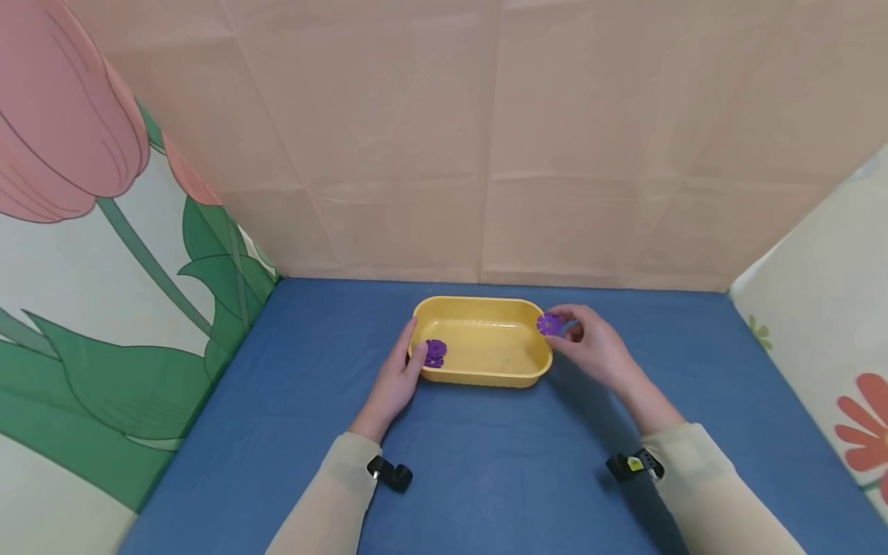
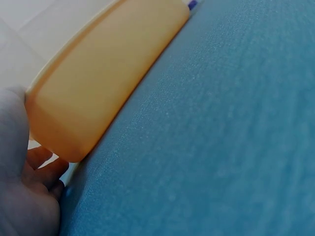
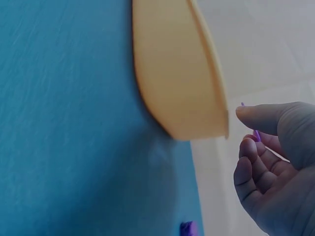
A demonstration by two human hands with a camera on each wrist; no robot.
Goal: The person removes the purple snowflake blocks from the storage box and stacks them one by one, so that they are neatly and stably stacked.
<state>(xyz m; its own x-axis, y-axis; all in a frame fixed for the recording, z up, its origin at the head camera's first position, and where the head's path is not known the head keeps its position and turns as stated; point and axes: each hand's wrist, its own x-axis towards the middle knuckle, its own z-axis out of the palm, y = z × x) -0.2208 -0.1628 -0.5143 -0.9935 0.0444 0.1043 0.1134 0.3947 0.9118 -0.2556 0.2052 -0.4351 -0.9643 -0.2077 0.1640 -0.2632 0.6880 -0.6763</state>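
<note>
A yellow tray (image 1: 486, 379) with rounded corners sits on the blue table. My left hand (image 1: 395, 378) grips its left end, thumb over the rim and fingers along the outer side; the left wrist view shows these fingers (image 2: 51, 172) against the tray's end. Inside the tray, by that thumb, lie purple flower-shaped pieces (image 1: 435, 351), partly overlapping. My right hand (image 1: 590, 343) pinches another purple flower-shaped piece (image 1: 549, 324) between thumb and fingers, just at the tray's right rim. In the right wrist view the thumb and fingers mostly hide this piece.
A small purple object (image 3: 189, 228) is on the table near its far edge in the right wrist view. A beige sheet (image 1: 486, 154) rises behind the blue table (image 1: 472, 462). Printed flower panels (image 1: 159, 370) stand on both sides.
</note>
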